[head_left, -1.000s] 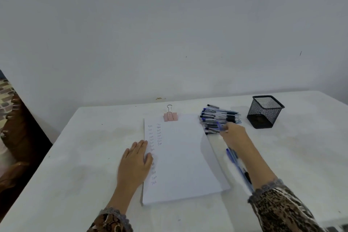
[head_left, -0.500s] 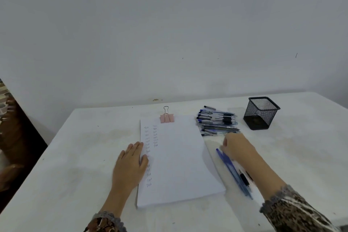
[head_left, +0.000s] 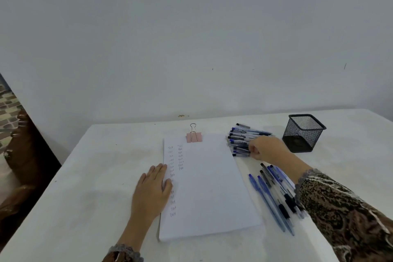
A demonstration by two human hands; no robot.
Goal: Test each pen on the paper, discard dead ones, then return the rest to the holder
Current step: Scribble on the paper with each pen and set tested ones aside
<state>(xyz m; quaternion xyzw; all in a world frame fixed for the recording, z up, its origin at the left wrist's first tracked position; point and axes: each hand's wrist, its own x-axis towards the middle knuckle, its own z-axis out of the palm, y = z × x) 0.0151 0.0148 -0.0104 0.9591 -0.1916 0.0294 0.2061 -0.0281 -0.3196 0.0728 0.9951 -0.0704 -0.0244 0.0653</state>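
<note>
Noted right hand (head_left: 265, 150) at the near edge of the pile (head_left: 241, 140) of pens, knuckles up, fingers (head_left: 253, 152) curled down onto the nearest barrels. Cannot tell between a pinch on 1 pen and a mere touch: fingertips hidden under the hand. Logged the pile as blue and black pens lying roughly parallel, dark ends toward the left, just beyond the far right corner of the paper (head_left: 208, 187). Placed the holder (head_left: 303, 133), black mesh, square, upright, just right of the pile and apart from the hand.

Recorded a 2nd group (head_left: 272, 193) of pens, blue and black, lying lengthwise beside the paper's right edge, partly under the patterned right sleeve (head_left: 340, 215). Count unclear.

Logged left hand (head_left: 152, 189) flat, palm down, fingers straight and together, gripping nothing. Found its fingertips and thumb side resting on the paper's left edge, its palm on the table (head_left: 85, 187).

Noted the paper as a white stack, short edge toward the wall (head_left: 191, 49), clamped at the top by 1 pink clip (head_left: 194, 136) with a wire loop pointing away. Read 2 columns of small "Test" marks down the left side, the left column longer and partly covered by the left hand.

Saw a brown shape (head_left: 23, 155) beyond the table's left edge, too unclear to name.
</note>
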